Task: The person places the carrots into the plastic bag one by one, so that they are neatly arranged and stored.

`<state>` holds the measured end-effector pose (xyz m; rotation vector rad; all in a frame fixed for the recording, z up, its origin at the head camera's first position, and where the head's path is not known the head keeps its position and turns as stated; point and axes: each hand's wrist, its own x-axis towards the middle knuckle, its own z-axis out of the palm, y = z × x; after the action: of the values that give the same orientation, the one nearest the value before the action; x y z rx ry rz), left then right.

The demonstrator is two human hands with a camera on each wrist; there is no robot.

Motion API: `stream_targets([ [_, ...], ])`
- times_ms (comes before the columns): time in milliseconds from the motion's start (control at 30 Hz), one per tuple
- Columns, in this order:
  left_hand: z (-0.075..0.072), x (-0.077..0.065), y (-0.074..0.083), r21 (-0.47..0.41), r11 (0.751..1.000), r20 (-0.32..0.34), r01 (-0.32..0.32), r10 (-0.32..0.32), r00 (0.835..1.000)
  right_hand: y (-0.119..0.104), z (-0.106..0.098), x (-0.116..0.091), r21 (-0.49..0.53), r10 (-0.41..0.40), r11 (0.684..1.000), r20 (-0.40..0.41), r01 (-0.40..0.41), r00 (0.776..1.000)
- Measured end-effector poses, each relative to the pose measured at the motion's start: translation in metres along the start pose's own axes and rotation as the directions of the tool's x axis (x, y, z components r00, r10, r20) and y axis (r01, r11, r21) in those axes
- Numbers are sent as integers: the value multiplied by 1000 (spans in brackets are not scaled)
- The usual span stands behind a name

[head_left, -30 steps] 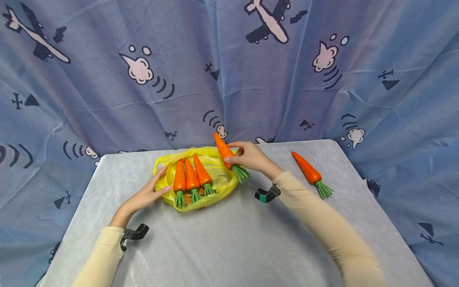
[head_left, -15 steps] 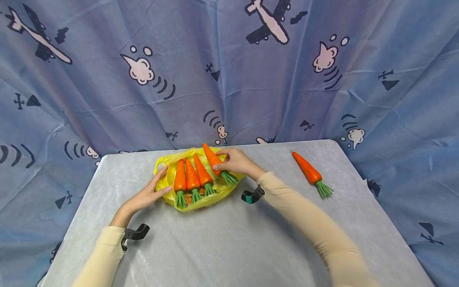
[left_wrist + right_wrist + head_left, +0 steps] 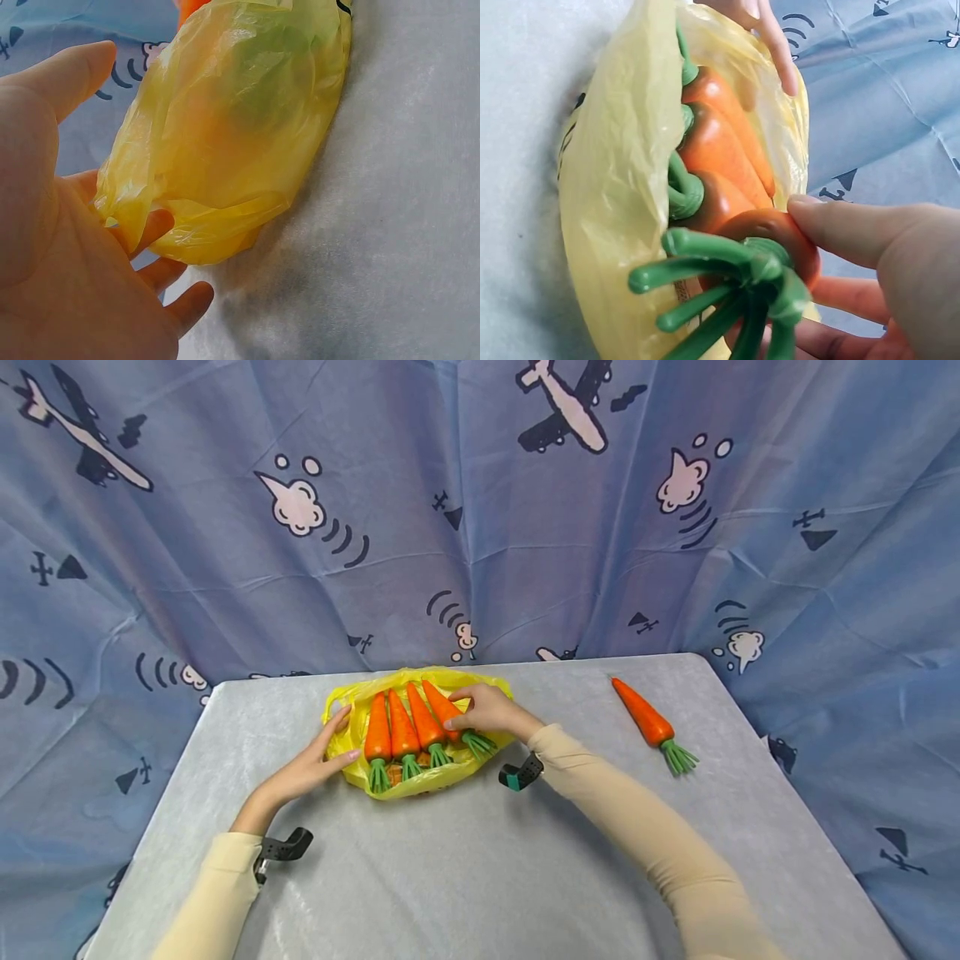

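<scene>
The right hand (image 3: 491, 710) had its grip closed about a carrot (image 3: 438, 700), the thumb on one side of its thick end and the fingers on the other, pinching it just above the green stems. That carrot was in the mouth of a yellow plastic bag (image 3: 453, 775), at the right-hand end of a row, slanting with its narrow tip away from the person and to the left. In the right wrist view its stems fanned out toward the camera, in front of the bag's thin wall.

Three carrots (image 3: 403, 727) lay side by side in the bag to the left of the pinched one, tips pointing away from the person and stems toward the near edge. Something brownish-orange showed among their stems, too hidden to name.

The left hand (image 3: 303, 768) was at the bag's left end, its grip spread wide, thumb and fingers well apart. In the left wrist view the fingers touched the crumpled yellow plastic, while the thumb pointed off to the side, away from it.

A loose carrot (image 3: 643, 712) lay on the grey-white desk (image 3: 420, 877), well apart from the bag, beyond the right hand, its stems toward the near right. Both arms wore beige sleeves (image 3: 645, 835), with a black wristband (image 3: 287, 846) at the left wrist. Behind the desk hung a blue curtain (image 3: 375, 560) printed with aeroplanes and puffs of cloud.
</scene>
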<state>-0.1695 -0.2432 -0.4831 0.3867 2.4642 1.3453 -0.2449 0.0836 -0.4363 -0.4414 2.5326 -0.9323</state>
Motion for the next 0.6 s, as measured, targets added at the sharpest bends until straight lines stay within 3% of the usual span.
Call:
stream_targets([
  [600, 1, 0, 0, -9, 1000, 0, -3, 3, 1000, 2, 8, 9, -21, 54, 998, 11, -54, 998],
])
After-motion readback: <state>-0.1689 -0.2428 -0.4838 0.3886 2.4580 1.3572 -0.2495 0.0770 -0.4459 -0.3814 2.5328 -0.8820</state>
